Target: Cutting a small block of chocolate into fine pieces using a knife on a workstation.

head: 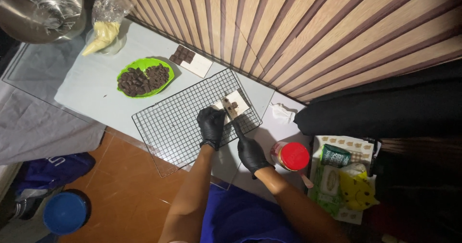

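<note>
Two gloved hands (pixel 211 125) (pixel 252 152) over wire rack (pixel 163 127)

I see a striped wood-tone wall (pixel 313 26) running along the far right side. A pale low table (pixel 91 86) stands on a brown tiled floor (pixel 125 190). The light is dim, dark at right.

There's a small white slab (pixel 237 100) lying flat on the far right corner of a black wire cooling rack (pixel 178 122), with a couple of dark brown chocolate bits on top and a dark-handled knife (pixel 234 118) slanting across its near edge, blade smeared brown.
</note>
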